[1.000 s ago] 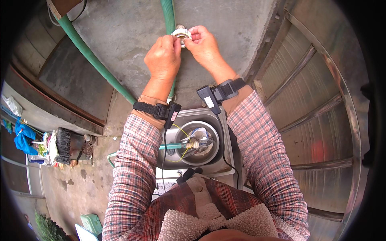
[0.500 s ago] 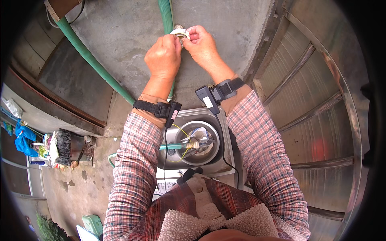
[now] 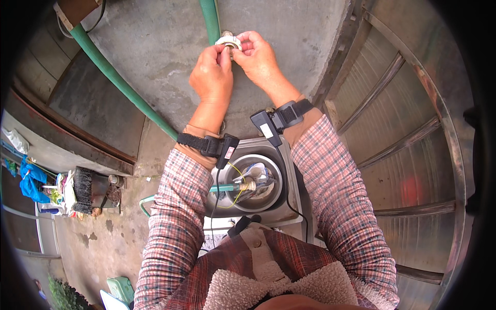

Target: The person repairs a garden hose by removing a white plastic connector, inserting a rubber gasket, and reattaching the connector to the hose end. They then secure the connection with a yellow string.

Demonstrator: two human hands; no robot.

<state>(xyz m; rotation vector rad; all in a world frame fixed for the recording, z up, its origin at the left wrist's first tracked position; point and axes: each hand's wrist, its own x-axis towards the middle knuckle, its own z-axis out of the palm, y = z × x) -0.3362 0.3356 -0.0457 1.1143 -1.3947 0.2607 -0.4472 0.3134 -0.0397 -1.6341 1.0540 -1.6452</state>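
Note:
Both hands meet at a white ring-shaped piece (image 3: 228, 41) in front of the grey concrete wall. Closed fingers of my left hand (image 3: 213, 77) pinch its lower left side, the thumb near the ring's opening. On the other side, my right hand (image 3: 259, 61) grips the ring between thumb and curled fingers. A small metal fitting (image 3: 227, 33) shows just behind the ring. Whether the ring is fixed to it, I cannot tell. Close to my left fingertips, a thick green hose (image 3: 210, 21) runs down the wall.
Below my forearms is a steel sink (image 3: 293, 186) holding a round metal basin (image 3: 228, 200). A teal tube (image 3: 223, 188) reaches over the basin, which contains plastic-looking items. Another green hose (image 3: 111, 72) slants down on the left. A framed translucent panel (image 3: 398, 134) stands at right.
My left hand and forearm have shifted slightly right, and the left fingers have turned a little around the white ring. My right hand has barely moved and keeps its hold.

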